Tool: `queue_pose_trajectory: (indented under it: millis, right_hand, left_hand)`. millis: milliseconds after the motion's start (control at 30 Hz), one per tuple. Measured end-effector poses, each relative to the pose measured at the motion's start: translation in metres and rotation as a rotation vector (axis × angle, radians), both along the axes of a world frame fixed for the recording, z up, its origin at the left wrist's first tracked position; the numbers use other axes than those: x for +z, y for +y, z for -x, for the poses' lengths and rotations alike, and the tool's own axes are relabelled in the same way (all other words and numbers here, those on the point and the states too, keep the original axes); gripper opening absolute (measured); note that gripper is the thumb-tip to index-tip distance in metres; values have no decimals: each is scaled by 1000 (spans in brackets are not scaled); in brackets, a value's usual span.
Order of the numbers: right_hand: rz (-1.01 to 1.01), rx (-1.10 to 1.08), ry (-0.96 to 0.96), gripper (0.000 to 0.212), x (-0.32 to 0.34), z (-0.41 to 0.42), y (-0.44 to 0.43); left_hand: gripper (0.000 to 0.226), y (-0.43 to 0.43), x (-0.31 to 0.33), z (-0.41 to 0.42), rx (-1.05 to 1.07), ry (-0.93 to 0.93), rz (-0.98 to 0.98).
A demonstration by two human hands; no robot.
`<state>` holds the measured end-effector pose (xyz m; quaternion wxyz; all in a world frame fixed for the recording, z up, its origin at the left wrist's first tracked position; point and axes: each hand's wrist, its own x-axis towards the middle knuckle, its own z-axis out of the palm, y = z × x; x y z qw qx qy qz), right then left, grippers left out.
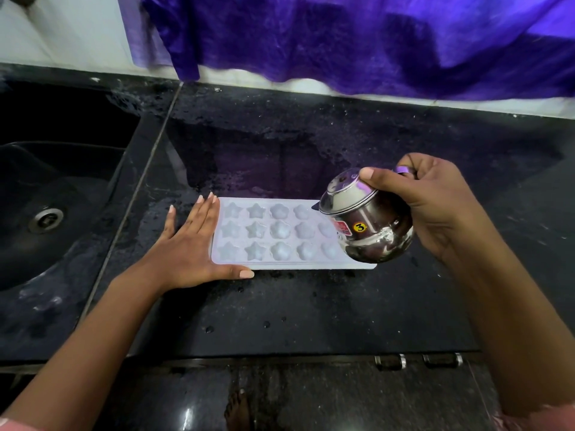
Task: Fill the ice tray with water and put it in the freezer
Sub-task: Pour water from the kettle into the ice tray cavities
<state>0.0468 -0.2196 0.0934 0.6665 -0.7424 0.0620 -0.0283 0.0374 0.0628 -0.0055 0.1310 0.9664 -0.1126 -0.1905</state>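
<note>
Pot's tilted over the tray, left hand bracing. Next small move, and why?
Probably tip the steel pot a little further in the right hand, so water runs into the cavities under its lip. It hangs tilted over the right end of the ice tray, no stream shows, and the left hand lies flat against the tray's left edge to steady it.

Pink sleeves — long nails

The left hand lies flat against the ice tray on the counter; the right hand tilts a steel pot over the tray's right end.
</note>
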Motion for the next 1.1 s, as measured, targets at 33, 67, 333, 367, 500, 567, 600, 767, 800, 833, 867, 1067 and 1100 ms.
queue_pose_trajectory:
  millis: [33, 67, 333, 367, 500, 567, 600, 767, 800, 833, 867, 1067, 1100]
  right_hand:
    - [2, 7, 0, 46, 0, 0, 2]
    - [5, 13, -1, 46, 0, 0, 4]
    - [44, 41, 6, 45, -1, -2, 19]
    - [63, 45, 4, 46, -1, -3, 20]
    - [109, 67, 4, 47, -1, -4, 25]
    - [132, 76, 3, 47, -1, -4, 27]
    - [141, 79, 2, 47, -1, -5, 28]
    - [174, 88, 2, 46, 0, -6, 30]
    - [186, 91, -1, 46, 0, -7, 30]
    - [199, 93, -5, 46, 1, -7, 30]
    - [209, 92, -7, 46, 2, -7, 31]
    - [218, 92, -7, 46, 5, -7, 33]
    - [218, 92, -8, 46, 5, -6, 33]
  left_hand:
    - [129, 0, 0, 0, 0, -2, -3]
    - [128, 0, 0, 0, 0, -3, -5]
    - [129, 1, -1, 0, 5, -7, 11]
    - [130, 1, -1, 0, 5, -10, 8]
    - [136, 0, -2, -1, 8, -17, -2]
    - [137, 0, -3, -1, 8, -21, 2]
    - [136, 1, -3, -1, 8, -22, 1]
    - [135, 1, -4, -1, 6, -27, -5]
    - [136, 1, -4, -1, 5, -32, -6]
    - [136, 1, -5, -1, 5, -36, -6]
    - [136, 1, -5, -1, 4, -39, -6]
    - [130, 2, -4, -2, -1, -33, -8]
    - [131, 2, -5, -2, -2, -35, -11]
